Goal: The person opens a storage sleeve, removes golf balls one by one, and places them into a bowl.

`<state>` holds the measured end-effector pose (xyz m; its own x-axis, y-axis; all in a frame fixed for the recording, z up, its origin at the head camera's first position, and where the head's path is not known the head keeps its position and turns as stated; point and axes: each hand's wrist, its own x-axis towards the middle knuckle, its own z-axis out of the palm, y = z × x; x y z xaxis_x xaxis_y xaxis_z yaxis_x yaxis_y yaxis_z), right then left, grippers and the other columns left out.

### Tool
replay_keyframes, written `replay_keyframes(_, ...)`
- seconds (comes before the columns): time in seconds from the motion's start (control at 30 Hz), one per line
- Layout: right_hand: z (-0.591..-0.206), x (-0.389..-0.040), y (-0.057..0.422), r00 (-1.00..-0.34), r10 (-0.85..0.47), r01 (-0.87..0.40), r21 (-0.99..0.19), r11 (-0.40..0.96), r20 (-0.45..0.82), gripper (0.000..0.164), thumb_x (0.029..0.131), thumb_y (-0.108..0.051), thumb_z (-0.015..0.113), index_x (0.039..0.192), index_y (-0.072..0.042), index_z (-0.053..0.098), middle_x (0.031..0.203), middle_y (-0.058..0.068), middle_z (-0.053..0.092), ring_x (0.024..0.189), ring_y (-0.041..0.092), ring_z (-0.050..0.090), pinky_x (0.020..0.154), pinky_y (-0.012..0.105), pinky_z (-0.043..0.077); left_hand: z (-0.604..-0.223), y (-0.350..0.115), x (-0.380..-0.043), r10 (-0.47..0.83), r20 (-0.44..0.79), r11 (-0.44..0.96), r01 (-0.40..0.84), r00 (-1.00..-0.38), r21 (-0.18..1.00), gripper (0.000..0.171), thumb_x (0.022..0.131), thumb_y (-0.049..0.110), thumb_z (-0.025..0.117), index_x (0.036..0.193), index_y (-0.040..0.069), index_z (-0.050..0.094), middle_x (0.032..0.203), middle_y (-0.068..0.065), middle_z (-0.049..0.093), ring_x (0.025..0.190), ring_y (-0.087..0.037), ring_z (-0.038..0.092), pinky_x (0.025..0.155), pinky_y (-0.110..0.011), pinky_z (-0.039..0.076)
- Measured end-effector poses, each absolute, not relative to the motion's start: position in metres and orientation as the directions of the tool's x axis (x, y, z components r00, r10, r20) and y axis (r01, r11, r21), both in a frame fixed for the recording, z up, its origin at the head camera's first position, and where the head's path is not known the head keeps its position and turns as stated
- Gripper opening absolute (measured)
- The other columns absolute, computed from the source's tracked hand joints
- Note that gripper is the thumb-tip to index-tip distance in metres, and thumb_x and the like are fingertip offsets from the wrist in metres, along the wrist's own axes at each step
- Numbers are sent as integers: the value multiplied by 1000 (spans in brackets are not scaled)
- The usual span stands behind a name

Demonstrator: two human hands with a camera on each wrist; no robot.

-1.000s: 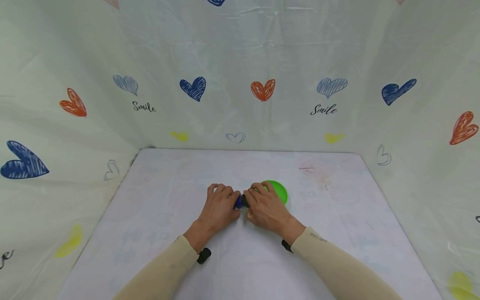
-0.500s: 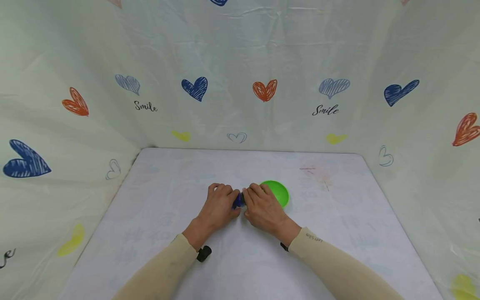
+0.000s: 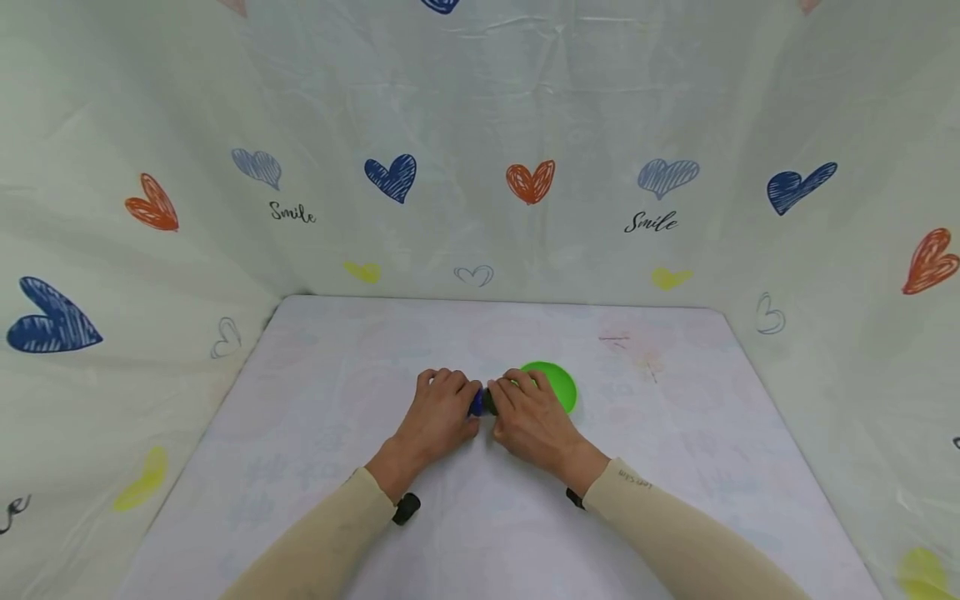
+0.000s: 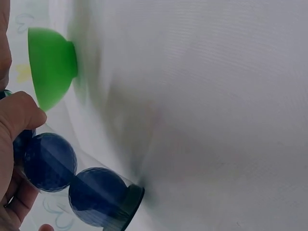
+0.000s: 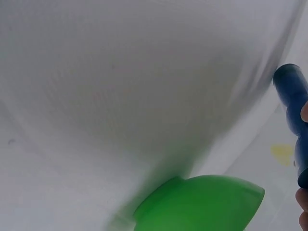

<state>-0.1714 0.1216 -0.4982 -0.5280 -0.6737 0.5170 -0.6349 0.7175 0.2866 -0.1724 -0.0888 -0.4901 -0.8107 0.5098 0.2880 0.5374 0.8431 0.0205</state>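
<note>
Two hands meet near the middle of the white desk (image 3: 337, 350). The left hand (image 3: 438, 417) holds a blue tube (image 4: 50, 162) with rounded, bulging sections, its fingers and thumb curled round it; in the left wrist view the lower end, a dark base (image 4: 129, 206), slants down towards the desk, though whether it touches cannot be told. The right hand (image 3: 534, 421), just to the right, pinches a dark cap (image 3: 490, 402) at the other end of the tube, its fingers bent. Just beyond and to the right of that hand, partly hidden by it in the head view, a green bowl (image 3: 561, 387) stands upright on the desk. Both arms reach in from the near side in beige sleeves (image 3: 315, 542). Behind the far edge hangs a pale sheet (image 3: 465, 100) printed with red, blue and yellow hearts and the word "Smile".
</note>
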Motion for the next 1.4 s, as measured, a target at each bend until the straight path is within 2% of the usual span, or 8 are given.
replay_keyframes(0.13,-498,-173,122,-509,-668,-655,260,710,543,44,87,-24,66,125,-2,72,115,8,77,116,27,64,98,45,50,-495,-90,-172,505,303,843,538,-809,31,56,84,38,89,128,10,69,119,-5,69,113,-27,62,105,-55,44)
replay_keyframes(0.27,-497,-174,122,-509,-662,-659,246,711,550,44,86,-25,66,124,-3,72,115,7,77,117,27,64,99,45,50,-499,-91,-172,501,360,839,544,-787,24,66,79,44,93,128,10,66,118,-5,71,113,-27,62,102,-54,44)
replay_keyframes(0.43,-494,-174,119,-501,-669,-663,254,704,549,44,87,-27,66,124,-4,72,115,6,76,117,26,63,99,46,49,-505,-94,-175,495,479,824,566,-725,6,58,76,40,96,117,10,68,109,-5,76,108,-27,64,100,-55,45)
replay_keyframes(0.6,-494,-174,118,-498,-683,-655,284,700,534,45,88,-30,65,124,-3,72,114,7,76,116,27,63,98,46,49,-508,-97,-175,487,536,811,585,-690,17,54,75,40,97,114,12,74,105,-5,70,107,-30,62,97,-55,47)
replay_keyframes(0.8,-493,-174,116,-517,-673,-646,275,712,530,45,89,-29,63,125,-2,71,115,8,76,116,27,62,97,46,49,-505,-98,-174,477,529,798,598,-702,74,55,77,37,96,120,10,76,102,-4,67,100,-28,63,93,-52,48)
replay_keyframes(1.17,-487,-177,110,-471,-695,-655,312,688,543,46,85,-26,70,122,3,72,110,12,75,112,28,60,94,41,50,-499,-95,-174,469,519,767,621,-715,161,49,79,28,95,117,4,75,98,-6,71,93,-27,66,88,-46,52)
replay_keyframes(1.4,-485,-178,110,-477,-717,-645,352,679,509,51,88,-31,73,128,1,70,117,10,76,116,27,61,97,41,51,-497,-97,-173,457,498,764,612,-737,204,48,82,30,93,118,4,74,101,-8,71,94,-29,66,87,-46,52)
